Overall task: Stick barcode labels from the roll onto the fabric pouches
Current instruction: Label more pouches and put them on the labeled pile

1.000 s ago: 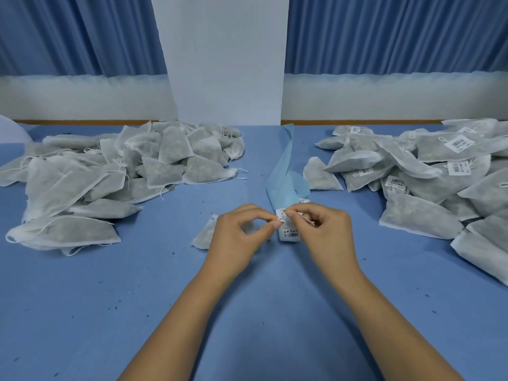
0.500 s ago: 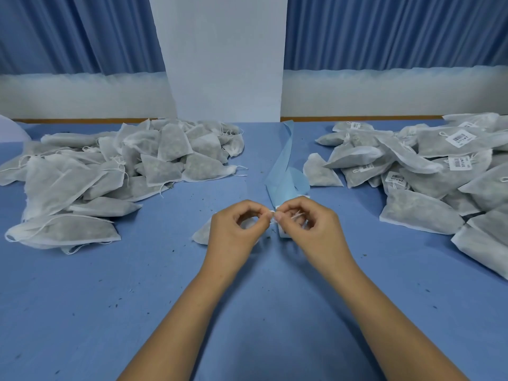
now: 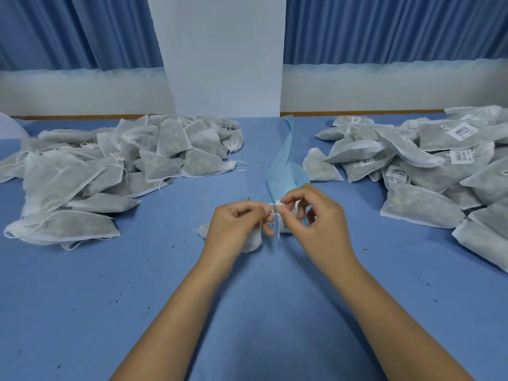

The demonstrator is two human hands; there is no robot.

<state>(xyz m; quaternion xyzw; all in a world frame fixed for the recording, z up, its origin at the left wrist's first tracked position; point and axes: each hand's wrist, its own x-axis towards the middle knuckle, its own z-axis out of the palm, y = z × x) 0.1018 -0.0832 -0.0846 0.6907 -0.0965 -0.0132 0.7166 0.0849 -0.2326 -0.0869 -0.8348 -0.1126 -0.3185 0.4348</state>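
Blue table [image 3: 82,312] under all | big pile of plain pouches [image 3: 110,166] far left, labelled pile [image 3: 428,171] right | blue strip [image 3: 283,166] from the roll in the middle | left hand [image 3: 236,226] pinches one pouch [image 3: 251,243] by its string, right hand [image 3: 321,224] pinches a label [image 3: 285,228] | best: lay label flat on the cloth, rub it smooth

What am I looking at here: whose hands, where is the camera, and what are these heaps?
No machine: a person works bare-handed, filmed by one head-worn camera looking down. On the blue table lie plain pouches heaped at the left, labelled pouches at the right, and a blue backing strip between them. The left hand holds one pouch, pinching its string; the right hand pinches a white label close beside.
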